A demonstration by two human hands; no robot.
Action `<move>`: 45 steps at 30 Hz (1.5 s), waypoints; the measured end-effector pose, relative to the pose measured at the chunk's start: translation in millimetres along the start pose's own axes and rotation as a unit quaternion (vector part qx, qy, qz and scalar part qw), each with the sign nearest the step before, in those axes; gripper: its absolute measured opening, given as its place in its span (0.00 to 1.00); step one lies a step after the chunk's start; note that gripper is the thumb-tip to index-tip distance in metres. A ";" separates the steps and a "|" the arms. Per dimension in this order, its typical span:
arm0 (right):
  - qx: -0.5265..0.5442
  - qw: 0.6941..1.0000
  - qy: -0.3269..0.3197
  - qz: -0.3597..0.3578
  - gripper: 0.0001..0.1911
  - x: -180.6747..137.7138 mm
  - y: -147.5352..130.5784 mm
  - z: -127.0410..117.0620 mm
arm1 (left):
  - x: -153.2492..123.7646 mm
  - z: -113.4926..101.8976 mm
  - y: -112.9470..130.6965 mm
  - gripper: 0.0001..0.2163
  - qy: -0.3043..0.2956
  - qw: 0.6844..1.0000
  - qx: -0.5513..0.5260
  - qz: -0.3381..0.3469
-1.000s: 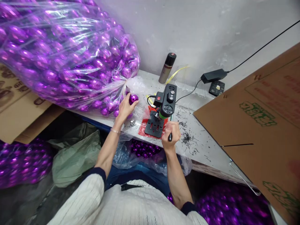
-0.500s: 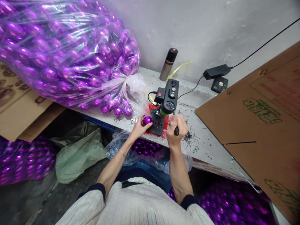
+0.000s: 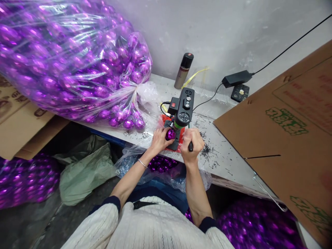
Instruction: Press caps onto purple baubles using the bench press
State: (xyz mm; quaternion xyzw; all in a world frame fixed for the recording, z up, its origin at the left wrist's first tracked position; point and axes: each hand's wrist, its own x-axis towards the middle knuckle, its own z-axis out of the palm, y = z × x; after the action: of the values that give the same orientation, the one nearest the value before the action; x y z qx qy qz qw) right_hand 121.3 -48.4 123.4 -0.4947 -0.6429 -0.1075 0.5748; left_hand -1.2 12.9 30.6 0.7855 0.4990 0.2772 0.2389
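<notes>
My left hand (image 3: 160, 140) pinches a shiny purple bauble (image 3: 170, 134) between thumb and fingers. The bauble is at the lower end of a black bench device (image 3: 184, 107) with round vents, buttons and a green band. Whether it touches the device's tip I cannot tell. My right hand (image 3: 192, 143) is wrapped round a black-ended lever handle (image 3: 191, 147) to the right of the device. Under the device lies a dark base plate (image 3: 173, 145) on a red sheet (image 3: 182, 133).
A large clear bag of purple baubles (image 3: 77, 62) fills the table's left. Behind stands a spray can (image 3: 183, 71); a power adapter (image 3: 238, 79) hangs by the wall. Black bits (image 3: 207, 150) litter the table (image 3: 223, 162). A cardboard box (image 3: 285, 124) bounds the right.
My left hand has moved right with the bauble, from the plate's left side to beneath the device's head. My right hand keeps its grip on the handle. The whole view has shifted slightly.
</notes>
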 end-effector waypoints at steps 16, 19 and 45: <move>0.005 1.000 0.008 0.023 0.12 -21.9 5.1 5.6 | -8.2 27.6 -18.6 0.29 0.040 0.979 -0.200 0.024; 0.010 1.000 0.024 0.015 0.12 -35.5 11.5 12.0 | -8.4 26.3 -18.3 0.29 0.038 0.978 -0.204 0.029; 0.037 0.995 0.094 0.001 0.14 -58.7 29.0 34.6 | -7.6 28.6 -17.3 0.28 0.050 0.979 -0.190 0.044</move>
State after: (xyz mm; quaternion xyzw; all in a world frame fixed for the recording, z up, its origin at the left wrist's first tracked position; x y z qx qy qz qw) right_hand 112.6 -39.9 50.3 -0.4616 -0.5891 -0.1292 0.6505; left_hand 4.1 9.8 -3.0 0.7321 0.4134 0.4162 0.3462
